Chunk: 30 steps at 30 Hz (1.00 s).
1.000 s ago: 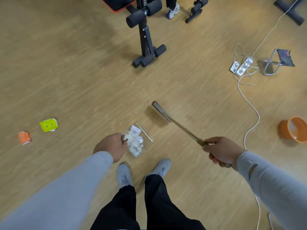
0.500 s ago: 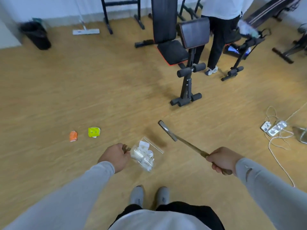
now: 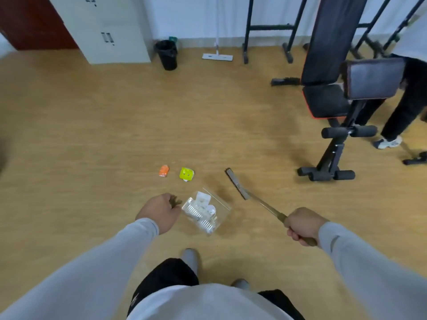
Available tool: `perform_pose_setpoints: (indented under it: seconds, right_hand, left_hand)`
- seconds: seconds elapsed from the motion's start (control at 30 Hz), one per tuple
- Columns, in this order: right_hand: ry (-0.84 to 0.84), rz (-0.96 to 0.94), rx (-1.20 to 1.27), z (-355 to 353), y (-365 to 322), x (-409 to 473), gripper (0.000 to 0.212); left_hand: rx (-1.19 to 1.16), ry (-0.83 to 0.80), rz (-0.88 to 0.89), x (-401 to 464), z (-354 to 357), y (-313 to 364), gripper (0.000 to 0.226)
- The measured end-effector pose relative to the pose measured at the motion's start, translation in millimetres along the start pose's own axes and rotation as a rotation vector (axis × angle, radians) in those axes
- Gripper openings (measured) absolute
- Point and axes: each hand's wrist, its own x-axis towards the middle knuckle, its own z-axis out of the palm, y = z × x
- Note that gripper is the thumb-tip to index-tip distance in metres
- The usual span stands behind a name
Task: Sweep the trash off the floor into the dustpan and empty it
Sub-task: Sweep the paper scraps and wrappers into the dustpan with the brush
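Left hand: we are gripping the handle of the clear dustpan in our left hand, fingers curled round it, and holding the pan low in front of our feet; whether it is touching the floor, we cannot tell.
Right hand: we are clenching our right hand round the broom handle, with the narrow head pointing forward and to the left, just to the right of the pan.
Done: we are already carrying white scraps in the dustpan, so we judge part of the sweeping finished.
Left to do: two pieces are lying on the floor just beyond the pan, the orange wrapper and the yellow-green wrapper, near each other but apart; we are judging that both need sweeping in, and then the pan needs emptying, likely into the black bin by the far wall.
Count of loose trash: two pieces.
Count in the pan: too jumbled to tell.
Count of tools: one broom, one dustpan, one bin.
Others: one flat mop is leaning at the wall, and another person's legs are standing behind the weight bench.
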Motion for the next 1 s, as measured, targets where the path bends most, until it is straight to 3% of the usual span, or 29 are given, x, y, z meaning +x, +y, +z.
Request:
perform_pose_setpoints:
  seconds: [0.4,0.63,0.87,1.0]
  right_hand:
    - [-0.020,-0.042,-0.159,52,-163,35,0.015]
    - [0.001,-0.020,-0.295,107,-263,54,0.016]
    - [0.016,-0.046,-0.291,136,-350,92,0.007]
    - [0.010,-0.078,-0.327,144,-396,136,0.018]
  left_hand:
    - [-0.081,0.029,-0.167,90,-50,-104,0.011]
    - [-0.134,-0.024,-0.208,165,-70,-168,0.025]
    - [-0.169,-0.060,-0.267,217,-72,-190,0.027]
    - [-0.192,-0.044,-0.334,248,-68,-189,0.025]
